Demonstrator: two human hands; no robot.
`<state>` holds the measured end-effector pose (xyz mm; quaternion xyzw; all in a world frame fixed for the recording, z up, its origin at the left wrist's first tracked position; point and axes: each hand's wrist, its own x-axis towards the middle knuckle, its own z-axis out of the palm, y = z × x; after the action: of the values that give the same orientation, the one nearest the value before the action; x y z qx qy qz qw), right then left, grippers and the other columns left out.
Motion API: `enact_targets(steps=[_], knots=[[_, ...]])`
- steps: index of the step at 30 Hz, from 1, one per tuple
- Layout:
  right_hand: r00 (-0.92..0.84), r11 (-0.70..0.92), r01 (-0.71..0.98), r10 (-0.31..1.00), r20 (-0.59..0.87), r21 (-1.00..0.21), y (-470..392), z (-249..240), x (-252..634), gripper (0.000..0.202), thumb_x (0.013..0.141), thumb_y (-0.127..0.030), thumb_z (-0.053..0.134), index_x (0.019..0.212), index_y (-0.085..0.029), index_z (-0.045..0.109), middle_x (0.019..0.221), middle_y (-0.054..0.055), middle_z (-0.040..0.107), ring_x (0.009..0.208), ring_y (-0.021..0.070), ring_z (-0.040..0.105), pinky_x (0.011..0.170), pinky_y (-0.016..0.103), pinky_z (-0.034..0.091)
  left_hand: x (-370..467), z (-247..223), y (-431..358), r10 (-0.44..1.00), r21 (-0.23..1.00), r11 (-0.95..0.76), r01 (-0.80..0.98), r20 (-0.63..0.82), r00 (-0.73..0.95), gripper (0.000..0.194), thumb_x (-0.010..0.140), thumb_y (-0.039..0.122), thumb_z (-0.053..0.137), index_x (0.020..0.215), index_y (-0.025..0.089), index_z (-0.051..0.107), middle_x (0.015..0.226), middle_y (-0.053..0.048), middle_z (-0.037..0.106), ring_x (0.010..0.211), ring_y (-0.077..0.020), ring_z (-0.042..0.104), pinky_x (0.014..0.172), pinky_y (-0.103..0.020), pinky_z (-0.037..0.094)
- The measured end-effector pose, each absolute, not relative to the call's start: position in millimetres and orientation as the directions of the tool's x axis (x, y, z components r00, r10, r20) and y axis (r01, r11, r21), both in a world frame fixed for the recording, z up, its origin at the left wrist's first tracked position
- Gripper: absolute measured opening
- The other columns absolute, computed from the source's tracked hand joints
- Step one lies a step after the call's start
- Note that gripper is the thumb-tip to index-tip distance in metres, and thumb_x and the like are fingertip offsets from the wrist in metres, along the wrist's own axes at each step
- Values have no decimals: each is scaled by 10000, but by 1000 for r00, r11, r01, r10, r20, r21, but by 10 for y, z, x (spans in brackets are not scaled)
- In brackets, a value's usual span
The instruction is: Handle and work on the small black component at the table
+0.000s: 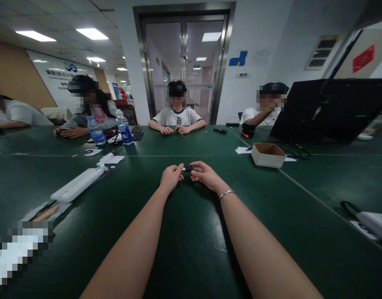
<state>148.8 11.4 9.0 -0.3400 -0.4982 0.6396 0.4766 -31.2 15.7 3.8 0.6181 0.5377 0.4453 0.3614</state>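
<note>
Left hand (171, 177): in the head view, thumb and fingers pinch the silvery end of a small dark piece (188, 169).
Right hand (206, 176): fingertips grip the black end of that same piece, so both hands are grasping it at once.
Small dark piece: between the two hands, over the middle of the counter (191, 241); it looks like a little stick or plug, though from here it is too small for me to be sure.
Bracelet (227, 194): silver-coloured, round the right wrist.
Left side: a long white case (77, 185) lies aslant, white scraps (107, 158) near its far end; two bottles (125, 129) with blue labels stand farther back.
Right side: an open carton (268, 155) sits beyond the right hand, near a large black panel (327, 110).
Across: a person (178, 117) wearing a headset (177, 88) sits facing us, forearms on the counter, in front of glass doors (166, 62).
</note>
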Motion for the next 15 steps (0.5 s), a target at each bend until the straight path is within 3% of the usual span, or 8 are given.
enact_targets(steps=[15], knots=[[-328, -10, -260, 941, 79, -966, 120, 71, 1479, 413, 687, -111, 782, 1031, -185, 566, 858, 23, 668, 626, 107, 643, 559, 200, 523, -319, 31, 175, 989, 923, -146, 356, 145, 28, 475, 855, 585, 457, 705, 160, 609, 564, -30, 618, 498, -131, 547, 531, -251, 403]])
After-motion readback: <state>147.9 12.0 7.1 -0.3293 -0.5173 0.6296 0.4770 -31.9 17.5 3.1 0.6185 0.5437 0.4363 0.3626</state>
